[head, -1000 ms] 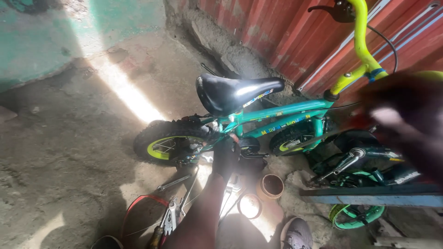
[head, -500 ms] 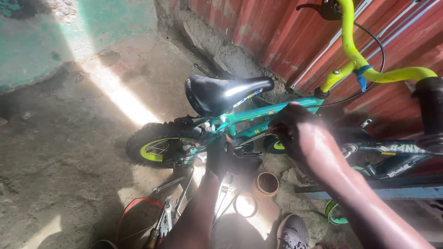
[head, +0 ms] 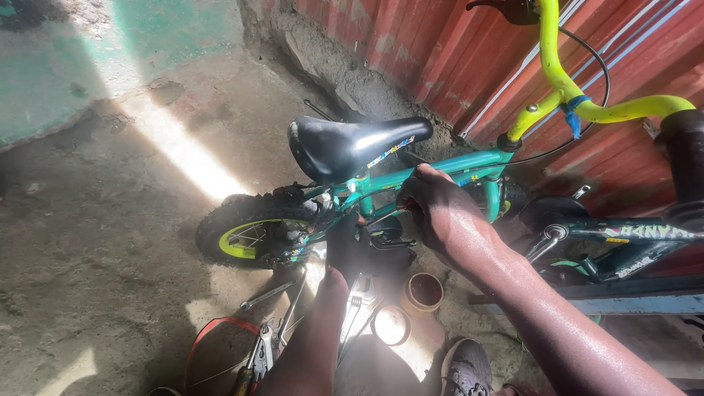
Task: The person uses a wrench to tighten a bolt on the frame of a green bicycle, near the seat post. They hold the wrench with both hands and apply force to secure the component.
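Nearest to you, at the bottom edge, your shoe [head: 467, 367] sits on the concrete floor [head: 88, 249], with pliers [head: 258, 357] and a red loop of cable [head: 213, 334] just left of your left forearm. A little farther out, two round tins [head: 423, 291] stand between your arms, beside a wrench [head: 359, 297] lying flat.

Your left hand [head: 346, 246] reaches down in shadow to the small teal bicycle [head: 440, 172] near its crank; you cannot tell how its fingers are set. Your right hand [head: 434, 209] rests against the teal frame tube just below the black saddle [head: 345, 147], its fingers [head: 411, 198] curled round the tube and pressed together.

Beyond the hands, the rear wheel [head: 246, 235] with its lime rim touches the floor. The yellow handlebar [head: 587, 103] rises to the right, and a second bicycle frame [head: 623, 242] lies near it. Farthest off stands the red corrugated wall [head: 440, 44].
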